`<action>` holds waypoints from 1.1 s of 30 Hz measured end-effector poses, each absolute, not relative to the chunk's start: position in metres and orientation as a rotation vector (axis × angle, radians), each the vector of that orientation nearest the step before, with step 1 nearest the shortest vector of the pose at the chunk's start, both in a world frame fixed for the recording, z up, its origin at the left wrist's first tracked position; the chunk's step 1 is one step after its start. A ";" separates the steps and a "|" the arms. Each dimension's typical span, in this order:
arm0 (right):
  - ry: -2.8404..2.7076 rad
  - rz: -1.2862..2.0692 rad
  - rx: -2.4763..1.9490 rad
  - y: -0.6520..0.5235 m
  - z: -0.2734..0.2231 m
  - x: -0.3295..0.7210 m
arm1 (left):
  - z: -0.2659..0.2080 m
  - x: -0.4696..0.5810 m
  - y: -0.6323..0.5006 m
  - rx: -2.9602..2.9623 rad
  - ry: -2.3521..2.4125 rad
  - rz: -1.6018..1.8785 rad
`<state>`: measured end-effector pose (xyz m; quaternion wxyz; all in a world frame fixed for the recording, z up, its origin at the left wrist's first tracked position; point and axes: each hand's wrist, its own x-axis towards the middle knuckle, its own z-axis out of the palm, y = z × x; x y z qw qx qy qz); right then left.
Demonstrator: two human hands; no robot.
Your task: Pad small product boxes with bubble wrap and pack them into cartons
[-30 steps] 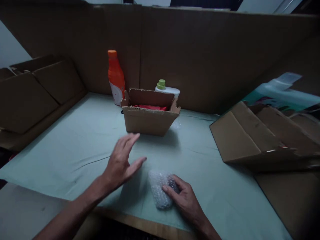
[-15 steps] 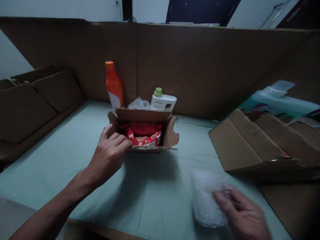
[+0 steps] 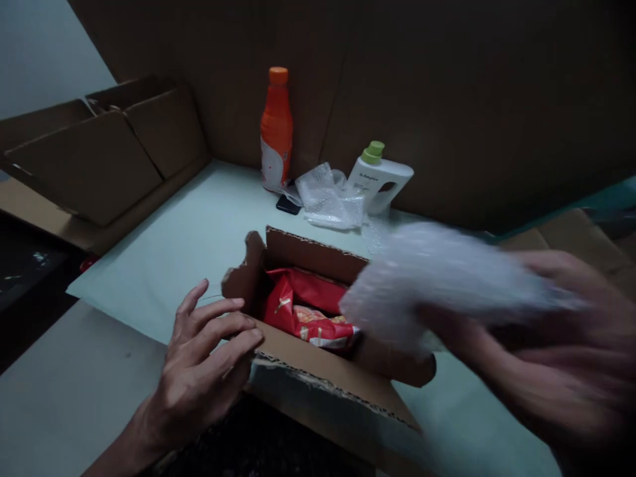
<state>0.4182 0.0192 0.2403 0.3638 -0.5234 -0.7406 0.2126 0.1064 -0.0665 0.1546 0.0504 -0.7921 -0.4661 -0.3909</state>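
An opened cardboard box [image 3: 318, 371] stands in front of me with its flaps raised or folded outward. Inside lies a red packet [image 3: 298, 291] with a food picture on its front. My left hand [image 3: 203, 371] is at the box's near left corner, fingers apart, with fingertips at the front flap's edge. Gripped in my right hand [image 3: 546, 364] is a bubble-wrapped bundle [image 3: 432, 285], blurred by motion. The bundle hangs over the right end of the box and covers part of it. What the wrap contains cannot be made out.
Behind the box stand an orange bottle [image 3: 277, 132] and a white bottle with a green cap [image 3: 380, 175]. Loose bubble wrap [image 3: 330, 199] and a dark flat object [image 3: 288, 205] lie between them. Cardboard bins [image 3: 89, 165] line the left; another box [image 3: 576, 245] is at right.
My right hand has lifted the bubble-wrapped bundle from the right front up to the box. The box now appears nearer and turned. My left hand stays at its left corner, and the view has shifted.
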 end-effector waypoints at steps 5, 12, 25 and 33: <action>-2.137 1.073 -1.233 0.055 0.243 0.330 | 0.147 0.110 -0.065 -2.432 -1.434 -1.367; -2.337 1.288 -1.259 0.063 0.218 0.283 | 0.141 0.115 -0.062 -2.404 -1.449 -1.497; -2.085 1.480 -1.655 0.073 0.219 0.275 | 0.137 0.114 -0.055 -2.386 -1.409 -1.640; -2.572 1.527 -1.560 0.070 0.236 0.264 | 0.136 0.113 -0.056 -2.388 -1.420 -1.660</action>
